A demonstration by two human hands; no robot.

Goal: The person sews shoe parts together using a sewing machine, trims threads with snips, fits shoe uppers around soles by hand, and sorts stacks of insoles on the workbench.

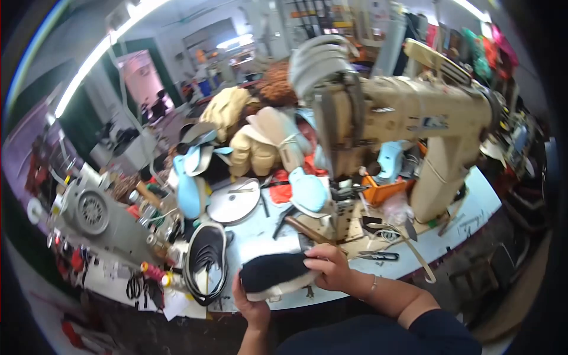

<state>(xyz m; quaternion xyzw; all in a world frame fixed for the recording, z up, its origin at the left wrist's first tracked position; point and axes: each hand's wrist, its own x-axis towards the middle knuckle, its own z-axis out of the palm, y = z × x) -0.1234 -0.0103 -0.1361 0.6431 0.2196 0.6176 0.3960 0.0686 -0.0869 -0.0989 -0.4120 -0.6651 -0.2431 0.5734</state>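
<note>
A black shoe (273, 273) with a white sole edge lies sideways between my hands, just above the front edge of the table. My left hand (251, 305) grips its left end from below, with the fingers partly hidden behind it. At the opposite end, my right hand (329, 267) pinches the upper edge between thumb and fingers. To the left, a second black shoe (207, 260) with a pale rim stands on the table, its opening facing up. Beyond the held shoe is a hammer with a brown wooden handle (309, 229).
A beige sewing machine (408, 112) towers at the right. Thread snips (378, 256) and an orange bin (381, 190) lie under its arm. Blue insoles (307, 190), a round white disc (234, 200) and beige shoe lasts (251, 151) crowd the back. Thread spools (152, 271) stand left, beside another machine (97, 213).
</note>
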